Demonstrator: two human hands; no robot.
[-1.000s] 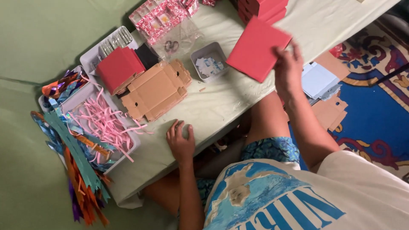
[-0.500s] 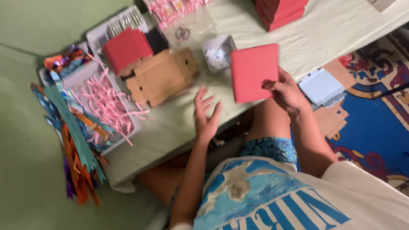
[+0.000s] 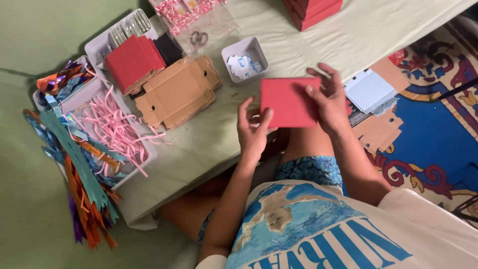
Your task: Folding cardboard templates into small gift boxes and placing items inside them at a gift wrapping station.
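A flat red square box piece [image 3: 288, 101] is held over the near edge of the low table [image 3: 209, 144]. My right hand [image 3: 328, 102] lies across its right side with fingers spread on top. My left hand [image 3: 253, 128] grips its lower left corner, thumb and fingers on the edge. Both hands hold the red piece just above my lap.
Flattened brown cardboard boxes [image 3: 177, 92] and a red box [image 3: 130, 62] lie to the left. A grey tray of pink paper shreds [image 3: 112, 132], coloured ribbons [image 3: 74, 164], a small grey tub [image 3: 244, 59], stacked red boxes [image 3: 313, 9] and loose card on the rug [image 3: 371, 99] surround them.
My right hand brought the red piece from the far side of the table down to the near edge. My left hand rose from the table edge and took hold of it.
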